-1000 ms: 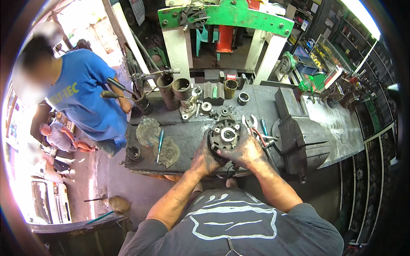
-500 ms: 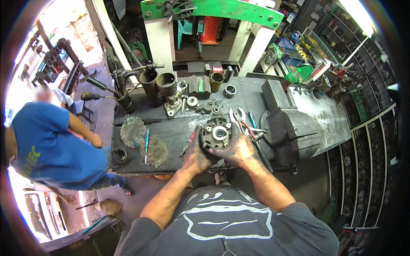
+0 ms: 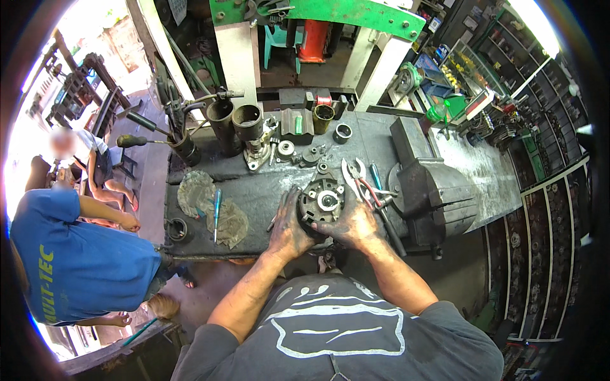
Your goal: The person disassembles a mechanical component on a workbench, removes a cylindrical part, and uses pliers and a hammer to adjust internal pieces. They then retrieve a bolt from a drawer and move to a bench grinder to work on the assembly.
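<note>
At the bench's near edge my two hands hold a round, slotted metal housing that looks like an alternator. A pale ring with a dark centre faces up on it. My left hand is wrapped round its left side. From the right, my right hand grips it, thumb along the near rim. The fingers under the housing are hidden. Both hands are smeared with black grease. Just right of the housing lie red-handled pliers and a blue screwdriver. A hammer rests beside my right hand.
A large bench vise stands at the right. Oily rags and another screwdriver lie left. Metal cylinders and small parts line the back. At far left stands a person in a blue shirt; another person sits beyond.
The housing has shifted slightly in my hands, and my left fingers have moved up along its side. The person in blue has moved nearer at the left, bringing the seated person into fuller view.
</note>
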`<action>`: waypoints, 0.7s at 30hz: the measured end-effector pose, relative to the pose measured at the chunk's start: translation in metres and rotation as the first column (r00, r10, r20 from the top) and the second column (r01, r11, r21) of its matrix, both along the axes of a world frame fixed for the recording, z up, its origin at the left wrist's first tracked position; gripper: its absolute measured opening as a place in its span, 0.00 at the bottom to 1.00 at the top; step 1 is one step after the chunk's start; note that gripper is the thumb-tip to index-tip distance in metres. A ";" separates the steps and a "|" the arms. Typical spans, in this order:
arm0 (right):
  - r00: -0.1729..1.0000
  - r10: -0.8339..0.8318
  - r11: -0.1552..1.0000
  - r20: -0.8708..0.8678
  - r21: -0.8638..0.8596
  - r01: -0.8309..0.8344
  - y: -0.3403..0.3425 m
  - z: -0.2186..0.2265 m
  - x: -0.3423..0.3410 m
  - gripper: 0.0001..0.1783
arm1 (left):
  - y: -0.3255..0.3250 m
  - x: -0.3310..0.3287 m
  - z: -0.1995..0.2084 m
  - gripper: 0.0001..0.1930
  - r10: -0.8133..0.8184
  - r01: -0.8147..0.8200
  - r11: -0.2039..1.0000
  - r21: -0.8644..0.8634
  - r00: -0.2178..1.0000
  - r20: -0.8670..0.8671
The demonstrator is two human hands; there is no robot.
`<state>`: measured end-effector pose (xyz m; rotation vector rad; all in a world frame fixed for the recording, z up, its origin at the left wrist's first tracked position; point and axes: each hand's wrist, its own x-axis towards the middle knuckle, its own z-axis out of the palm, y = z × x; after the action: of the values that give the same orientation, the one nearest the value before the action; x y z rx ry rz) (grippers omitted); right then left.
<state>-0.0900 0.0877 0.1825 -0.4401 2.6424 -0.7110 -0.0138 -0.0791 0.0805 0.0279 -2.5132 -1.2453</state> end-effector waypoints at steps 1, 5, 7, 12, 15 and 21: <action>1.000 -0.011 1.000 0.007 0.022 0.011 0.000 -0.002 -0.001 0.73 | 0.001 0.000 -0.003 0.52 -0.007 0.007 1.000 0.014 1.000 0.013; 0.998 -0.005 0.999 0.062 0.053 0.002 -0.001 -0.011 -0.002 0.75 | 0.004 -0.001 -0.007 0.50 -0.050 0.044 0.991 0.129 0.998 0.047; 1.000 -0.005 0.999 0.027 0.051 0.003 0.000 -0.015 -0.002 0.75 | 0.003 -0.004 -0.012 0.48 -0.098 0.088 0.955 0.285 0.995 0.020; 0.997 -0.009 0.999 0.073 0.044 0.006 0.000 -0.017 -0.001 0.76 | -0.002 -0.017 -0.034 0.45 -0.234 0.241 0.968 0.075 0.968 -0.090; 0.995 0.018 1.000 0.098 0.017 -0.020 0.004 -0.016 -0.002 0.79 | 0.001 -0.014 -0.038 0.46 -0.165 0.148 0.958 0.247 0.985 0.050; 0.985 0.074 0.976 -0.159 -0.192 -0.104 0.046 -0.020 -0.009 0.65 | -0.002 -0.007 -0.029 0.46 -0.168 0.152 0.974 0.168 0.982 0.084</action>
<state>-0.0994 0.1340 0.1628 -0.6899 2.6796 -0.9525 -0.0210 -0.0807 0.0513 -0.0789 -2.5325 -1.5450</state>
